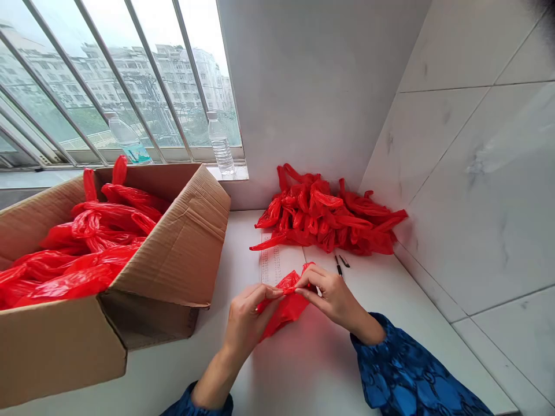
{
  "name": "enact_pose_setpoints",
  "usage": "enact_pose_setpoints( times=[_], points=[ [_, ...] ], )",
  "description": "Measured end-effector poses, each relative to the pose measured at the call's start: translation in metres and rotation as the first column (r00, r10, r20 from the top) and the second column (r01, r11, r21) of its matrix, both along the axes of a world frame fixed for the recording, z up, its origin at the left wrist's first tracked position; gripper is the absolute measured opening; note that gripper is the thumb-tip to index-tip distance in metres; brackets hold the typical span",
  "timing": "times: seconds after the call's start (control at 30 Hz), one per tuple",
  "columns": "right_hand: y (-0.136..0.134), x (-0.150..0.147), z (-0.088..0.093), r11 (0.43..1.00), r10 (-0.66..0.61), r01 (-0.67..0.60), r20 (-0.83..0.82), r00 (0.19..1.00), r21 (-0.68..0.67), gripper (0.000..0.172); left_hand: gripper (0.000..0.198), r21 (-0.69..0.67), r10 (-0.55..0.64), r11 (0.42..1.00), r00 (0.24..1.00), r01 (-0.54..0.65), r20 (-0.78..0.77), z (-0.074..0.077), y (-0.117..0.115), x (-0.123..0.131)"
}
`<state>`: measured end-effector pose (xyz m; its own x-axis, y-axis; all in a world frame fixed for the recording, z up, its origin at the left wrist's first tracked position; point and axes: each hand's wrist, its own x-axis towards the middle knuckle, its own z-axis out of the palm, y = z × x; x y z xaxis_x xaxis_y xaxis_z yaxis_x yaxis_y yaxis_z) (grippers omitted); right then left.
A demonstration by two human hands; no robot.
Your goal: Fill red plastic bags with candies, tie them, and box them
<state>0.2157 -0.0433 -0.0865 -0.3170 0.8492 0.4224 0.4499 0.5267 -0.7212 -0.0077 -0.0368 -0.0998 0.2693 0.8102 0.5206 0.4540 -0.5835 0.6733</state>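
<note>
Crumpled glossy red plastic bag [284,300]

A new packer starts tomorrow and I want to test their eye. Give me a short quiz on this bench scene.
1. True or false: the left hand and the right hand both pinch the same red plastic bag.
2. Where does the cardboard box of red bags stand? A) on the person's right B) on the person's left C) on the floor
3. How many water bottles stand on the window sill?
Key: 1 true; 2 B; 3 two.
</note>
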Motion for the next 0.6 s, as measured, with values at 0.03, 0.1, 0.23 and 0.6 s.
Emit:
enact_pose_setpoints(
  times=[0.03,0.1,0.23,0.6],
  points=[
    [0.001,0.003,0.0,1.0,-0.012,0.012,-0.019,1.0,-0.007,0.014,0.013,-0.022,0.03,0.999,0.999,-0.03,0.023,0.0,0.001,-0.002],
    [0.004,0.01,0.001,0.999,-0.045,0.043,-0.058,0.997,-0.025,0.015,0.017,-0.064,0.1,0.993,0.993,-0.096,0.065,0.001,0.002,-0.006],
    [0.011,0.025,0.001,0.989,-0.146,0.141,-0.123,0.982,-0.053,0.017,0.023,-0.109,0.197,0.977,0.974,-0.185,0.114,0.003,0.007,-0.013],
    [0.007,0.013,0.003,0.987,-0.083,0.086,0.022,0.996,-0.133,0.012,0.021,0.213,0.011,0.973,0.91,0.085,-0.414,0.04,0.023,0.011]
  ],
)
